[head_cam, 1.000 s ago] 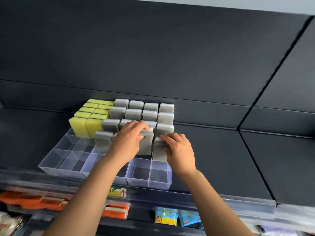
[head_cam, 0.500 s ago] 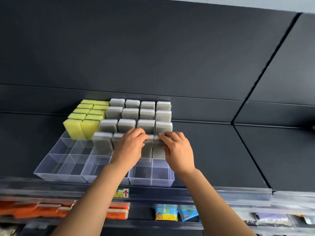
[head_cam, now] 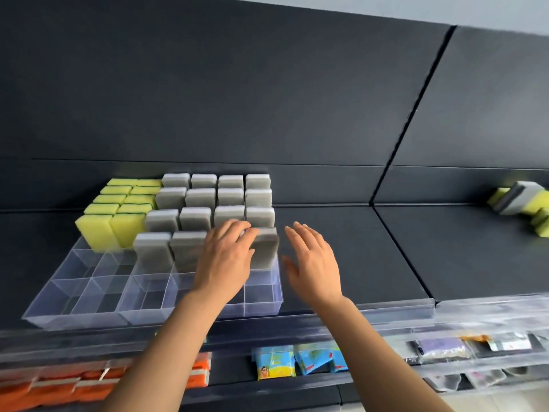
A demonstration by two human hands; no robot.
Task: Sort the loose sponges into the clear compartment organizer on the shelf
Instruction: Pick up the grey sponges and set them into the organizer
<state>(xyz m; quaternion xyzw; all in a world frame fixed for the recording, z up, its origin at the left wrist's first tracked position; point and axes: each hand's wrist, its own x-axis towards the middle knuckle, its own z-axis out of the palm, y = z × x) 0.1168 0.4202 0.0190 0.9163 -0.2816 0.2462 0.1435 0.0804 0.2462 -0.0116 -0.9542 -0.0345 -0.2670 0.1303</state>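
On the dark shelf (head_cam: pixel 341 263) in front of me, the way to the clear plastic compartment organizer (head_cam: pixel 74 318) is open. Only my own forearms cross the clear plastic rail (head_cam: pixel 398 310) along the shelf's front edge. Below that rail I can see flat orange packs (head_cam: pixel 59 388) at the left, small blue printed packets (head_cam: pixel 276 364) in the middle and clear bags of small goods (head_cam: pixel 439 349) at the right.

The organizer sits at the left of the shelf. Its two left columns hold upright yellow block sponges (head_cam: pixel 98 233). The four columns beside them hold upright grey block sponges (head_cam: pixel 154 254), four rows deep. The compartments nearest me are empty.

My left hand (head_cam: pixel 225 263) lies over the front row of grey sponges, fingers bent across their tops and touching them. I cannot tell whether it is pinching one or only resting there.

My right hand (head_cam: pixel 312 263) is spread and relaxed, holding nothing. It hovers over bare shelf just beside the organizer's right wall.

The loose pile of yellow and grey sponges (head_cam: pixel 523 200) lies at the far right of the shelf, against the back panel and well apart from the organizer.
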